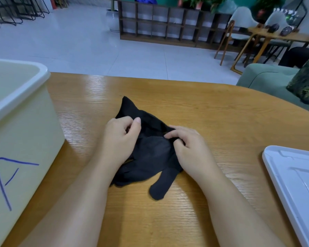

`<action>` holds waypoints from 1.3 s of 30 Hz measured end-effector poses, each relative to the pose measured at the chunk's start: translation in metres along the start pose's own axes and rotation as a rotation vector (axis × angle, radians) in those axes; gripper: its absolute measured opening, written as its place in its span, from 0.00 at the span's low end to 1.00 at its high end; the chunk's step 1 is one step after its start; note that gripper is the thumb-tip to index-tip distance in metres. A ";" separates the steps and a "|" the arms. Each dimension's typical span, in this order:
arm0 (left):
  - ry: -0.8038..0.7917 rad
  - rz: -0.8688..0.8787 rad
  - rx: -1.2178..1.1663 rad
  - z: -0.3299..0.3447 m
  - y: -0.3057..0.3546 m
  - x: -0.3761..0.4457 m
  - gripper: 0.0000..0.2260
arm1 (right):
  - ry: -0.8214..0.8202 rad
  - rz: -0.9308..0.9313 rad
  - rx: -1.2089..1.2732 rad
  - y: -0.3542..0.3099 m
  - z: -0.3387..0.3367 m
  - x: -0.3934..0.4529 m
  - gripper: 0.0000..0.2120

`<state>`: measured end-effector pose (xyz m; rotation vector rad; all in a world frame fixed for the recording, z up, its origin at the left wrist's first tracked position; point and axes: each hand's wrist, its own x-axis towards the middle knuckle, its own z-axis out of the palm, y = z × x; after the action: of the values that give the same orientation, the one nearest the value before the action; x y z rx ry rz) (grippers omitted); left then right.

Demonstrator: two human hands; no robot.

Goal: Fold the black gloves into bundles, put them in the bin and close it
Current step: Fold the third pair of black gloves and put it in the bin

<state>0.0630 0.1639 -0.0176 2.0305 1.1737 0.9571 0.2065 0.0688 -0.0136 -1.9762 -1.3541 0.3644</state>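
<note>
Black gloves (151, 154) lie in a loose heap at the middle of the wooden table (212, 111), one finger sticking out toward me. My left hand (119, 138) pinches the fabric on the heap's left side, thumb raised. On the right side, my right hand (187, 147) grips a fold of the cuff with curled fingers. The translucent bin (21, 122), marked with a blue letter A, stands uncovered at the left edge of the table. Its white lid (296, 180) lies flat at the right edge.
Beyond the table's far edge is white tiled floor with a dark wooden shelf unit (168, 25). A green sofa (268, 79) with a patterned cushion sits at the right, with wooden tables and chairs behind it.
</note>
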 end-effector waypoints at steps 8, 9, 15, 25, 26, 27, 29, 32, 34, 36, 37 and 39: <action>0.210 -0.115 0.062 0.000 -0.007 0.005 0.12 | 0.006 0.105 -0.269 -0.002 -0.003 -0.002 0.16; 0.239 -0.116 0.054 -0.001 -0.007 0.005 0.13 | -0.006 0.094 -0.299 -0.002 -0.003 -0.002 0.14; 0.500 -0.103 0.238 -0.011 -0.005 0.004 0.13 | -0.031 0.034 -0.345 -0.001 -0.004 -0.002 0.09; 0.143 -0.293 0.433 -0.010 -0.002 0.002 0.17 | 0.405 0.293 -0.002 -0.002 -0.012 -0.003 0.02; 0.123 -0.308 0.460 -0.010 -0.001 0.001 0.19 | 0.401 0.295 -0.009 -0.003 -0.011 -0.004 0.04; 0.110 -0.318 0.484 -0.010 0.000 0.000 0.20 | 0.388 0.300 -0.026 -0.004 -0.011 -0.004 0.07; 0.105 -0.327 0.517 -0.008 0.002 -0.001 0.21 | 0.356 0.307 -0.056 -0.005 -0.012 -0.004 0.07; 0.123 -0.300 0.545 -0.007 -0.002 0.002 0.21 | 0.254 0.264 -0.082 -0.007 -0.010 -0.005 0.07; 0.151 -0.272 0.518 -0.006 -0.005 0.004 0.19 | 0.208 0.231 -0.071 -0.008 -0.010 -0.006 0.11; 0.193 -0.239 0.468 -0.004 -0.005 0.003 0.16 | 0.179 0.209 -0.108 -0.009 -0.010 -0.007 0.17; 0.224 -0.223 0.450 -0.004 -0.004 0.003 0.14 | 0.169 0.197 -0.159 -0.009 -0.011 -0.007 0.19; 0.282 -0.191 0.411 -0.004 -0.005 0.003 0.10 | 0.190 0.155 -0.260 -0.007 -0.010 -0.006 0.20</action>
<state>0.0582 0.1691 -0.0181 2.0816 1.8067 0.9906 0.2051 0.0607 -0.0025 -2.2734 -1.1784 0.0688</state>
